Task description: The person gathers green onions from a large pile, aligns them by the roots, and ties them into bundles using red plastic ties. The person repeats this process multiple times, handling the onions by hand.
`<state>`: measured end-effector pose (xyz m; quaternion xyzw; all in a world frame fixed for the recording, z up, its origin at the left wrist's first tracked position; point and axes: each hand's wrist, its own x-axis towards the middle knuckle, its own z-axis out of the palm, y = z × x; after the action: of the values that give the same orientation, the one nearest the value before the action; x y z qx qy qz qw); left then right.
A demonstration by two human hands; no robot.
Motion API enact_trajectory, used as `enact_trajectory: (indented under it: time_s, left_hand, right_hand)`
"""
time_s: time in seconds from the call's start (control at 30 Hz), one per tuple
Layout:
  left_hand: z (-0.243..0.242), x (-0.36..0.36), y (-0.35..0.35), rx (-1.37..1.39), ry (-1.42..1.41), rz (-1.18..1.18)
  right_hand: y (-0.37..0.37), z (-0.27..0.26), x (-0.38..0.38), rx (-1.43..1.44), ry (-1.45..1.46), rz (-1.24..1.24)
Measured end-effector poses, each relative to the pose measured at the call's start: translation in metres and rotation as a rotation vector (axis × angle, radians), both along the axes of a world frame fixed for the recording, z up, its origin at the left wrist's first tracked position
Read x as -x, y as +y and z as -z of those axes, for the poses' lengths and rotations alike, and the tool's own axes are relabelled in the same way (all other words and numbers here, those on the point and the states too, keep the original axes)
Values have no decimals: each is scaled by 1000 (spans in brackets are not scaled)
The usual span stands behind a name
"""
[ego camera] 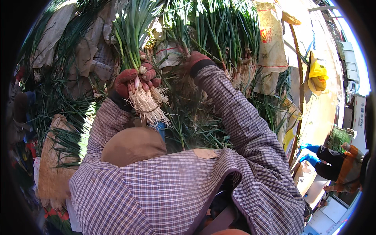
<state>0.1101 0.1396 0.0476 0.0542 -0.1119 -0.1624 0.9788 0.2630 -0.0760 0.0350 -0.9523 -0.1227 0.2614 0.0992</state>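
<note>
My left hand (pixel 125 81), in a red work glove with a dark cuff, grips a bunch of green garlic or scallions (pixel 129 41) near its base. The leaves point away from me. Small pinkish-white bulbs show among the fingers, and pale stringy roots (pixel 149 104) hang towards my body. To the right, my right hand (pixel 199 60), also in a red glove, touches the base of some other stalks (pixel 179 35). Shadow hides most of its fingers, so their closure on the stalks is unclear. Beside it stands a dense row of leafy stalks (pixel 226 32) with hanging roots.
Loose leaves (pixel 199 126) cover the ground before me. A woven sack (pixel 270 38) lies at the right, and more sacks (pixel 94 50) lie among stalks at the left. My knee (pixel 133 144) rises below my left hand. A person (pixel 337 164) in blue boots stands farther right, near vehicles.
</note>
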Motion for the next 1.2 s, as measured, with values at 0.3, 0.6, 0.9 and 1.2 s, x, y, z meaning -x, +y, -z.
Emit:
enact_trajectory:
  time_s: [0.3, 0.6, 0.9, 1.2]
  left_hand:
    - [-8, -14, -13, -65, 5, 54]
    - [28, -3, -43, -201, 198, 120]
    - [48, -8, -37, -356, 151, 186]
    - [57, -10, -47, -560, 281, 388]
  right_hand:
    - [-126, -22, -84, -371, -192, 150]
    - [-130, -49, -38, -536, -702, 309]
    - [-75, -71, -40, -400, -550, 409]
    - [-63, -8, 123, -608, 58, 69]
